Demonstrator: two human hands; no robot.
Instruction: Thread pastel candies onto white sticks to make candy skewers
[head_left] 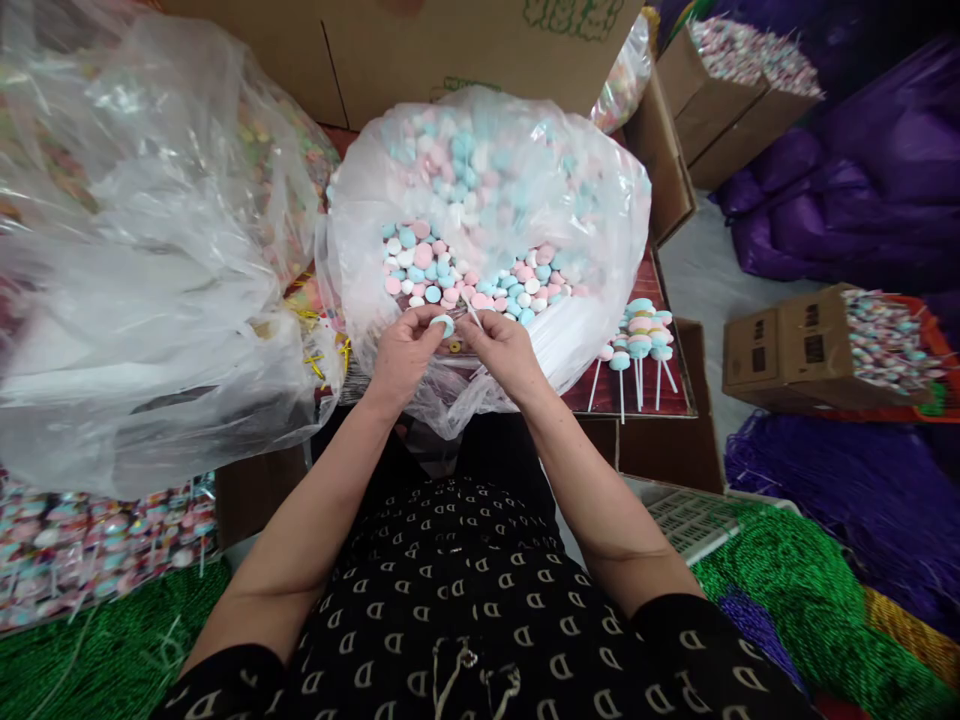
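Pale blue candy disc (443, 325) is pinched between thumb and fingertips of the left hand (405, 353), clenched on it, while the right hand (506, 350) grips a thin white stick (472, 311) near its lower end. Stick's long axis slants up and left from the right fingertips, with the disc just to its left and the two close but apparently not touching; the left hand is nearer the disc, the right nearer the stick. Both hands work in front of a clear plastic bag (592, 200) of pink, blue and white candies (450, 270).
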